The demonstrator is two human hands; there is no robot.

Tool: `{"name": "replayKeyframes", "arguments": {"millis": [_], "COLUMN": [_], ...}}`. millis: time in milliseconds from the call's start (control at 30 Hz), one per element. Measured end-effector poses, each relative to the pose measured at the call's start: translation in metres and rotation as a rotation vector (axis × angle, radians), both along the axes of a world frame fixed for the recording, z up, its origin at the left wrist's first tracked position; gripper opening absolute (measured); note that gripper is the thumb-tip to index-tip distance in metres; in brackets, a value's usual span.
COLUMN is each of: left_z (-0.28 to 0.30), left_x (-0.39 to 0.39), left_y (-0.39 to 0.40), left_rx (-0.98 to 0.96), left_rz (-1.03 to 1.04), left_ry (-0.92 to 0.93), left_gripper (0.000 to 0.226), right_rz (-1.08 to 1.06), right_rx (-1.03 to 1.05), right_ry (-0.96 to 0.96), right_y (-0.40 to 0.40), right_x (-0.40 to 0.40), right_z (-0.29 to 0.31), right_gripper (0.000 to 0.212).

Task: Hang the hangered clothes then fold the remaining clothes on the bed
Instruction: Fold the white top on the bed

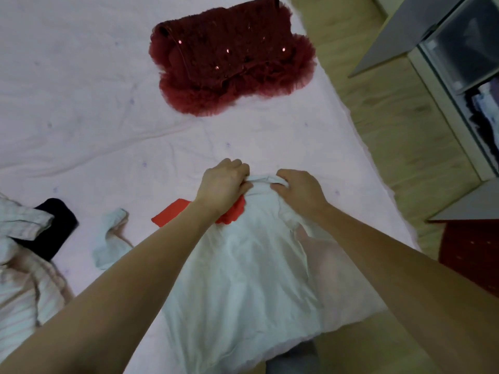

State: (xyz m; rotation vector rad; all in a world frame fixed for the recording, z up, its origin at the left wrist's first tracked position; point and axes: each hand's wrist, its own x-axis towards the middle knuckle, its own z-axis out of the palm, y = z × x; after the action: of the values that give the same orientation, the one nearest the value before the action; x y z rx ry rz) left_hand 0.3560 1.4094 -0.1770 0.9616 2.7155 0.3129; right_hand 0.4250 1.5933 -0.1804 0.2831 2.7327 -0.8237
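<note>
Fingers (244, 171) of the left hand (222, 184) and right hand (299, 190) are curled and pinched on the neckline of the white garment (243, 265), which is spread on the bed (81, 117) near its edge. Fabric is judged light, soft and limp; hold is best taken at shoulders or hem. Folded maroon dress (232, 55) is laid further up.

Dim, even indoor light, pinkish cast, soft focus throughout, wide-angle bending at edges
</note>
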Motion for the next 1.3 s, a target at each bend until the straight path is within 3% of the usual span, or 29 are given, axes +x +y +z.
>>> {"name": "replayKeyframes", "arguments": {"millis": [100,200,300,367,567,700,833,900,1000,1167,1300], "left_z": [-0.017,-0.027,-0.025,-0.021,-0.016,-0.02,-0.026,-0.033,-0.048,-0.069,-0.077], "left_x": [-0.006,0.013,0.045,0.071,0.147,0.211,0.271,0.286,0.297,0.297,0.304], "left_y": [0.017,0.016,0.001,-0.012,-0.025,-0.028,-0.028,-0.024,-0.012,0.0,-0.012], "left_rx": [-0.224,-0.181,0.05,0.105,-0.011,0.035,0.031,0.0,0.029,0.223,0.216], "left_rz": [0.102,0.077,-0.068,-0.14,-0.133,-0.154,-0.102,-0.087,-0.067,0.0,-0.113], "left_ry": [-0.046,-0.056,0.032,0.005,-0.243,-0.285,-0.317,-0.298,-0.204,-0.141,-0.011], "left_gripper": [0.047,0.065,0.06,0.052,0.039,0.051,0.079,0.087,0.095,0.058,0.049], "right_rz": [0.008,0.031,0.011,0.057,0.361,0.432,0.172,-0.052,-0.31,-0.324,-0.039], "right_rx": [0.109,0.129,0.115,0.146,0.172,0.17,0.042,-0.037,-0.102,-0.177,0.063], "right_ry": [-0.091,-0.104,0.133,0.235,0.18,0.085,-0.083,-0.052,0.052,0.238,0.439], "right_y": [0.009,0.01,0.005,0.004,-0.002,-0.005,-0.005,-0.009,-0.019,-0.028,-0.013], "right_x": [-0.015,-0.001,0.038,0.068,0.158,0.215,0.281,0.294,0.29,0.27,0.28], "right_z": [-0.025,-0.033,-0.021,-0.01,0.002,-0.004,-0.034,-0.043,-0.047,-0.044,-0.041], "right_gripper": [0.016,0.033,0.037,0.036,0.018,0.034,0.073,0.065,0.036,0.033,0.041]}}
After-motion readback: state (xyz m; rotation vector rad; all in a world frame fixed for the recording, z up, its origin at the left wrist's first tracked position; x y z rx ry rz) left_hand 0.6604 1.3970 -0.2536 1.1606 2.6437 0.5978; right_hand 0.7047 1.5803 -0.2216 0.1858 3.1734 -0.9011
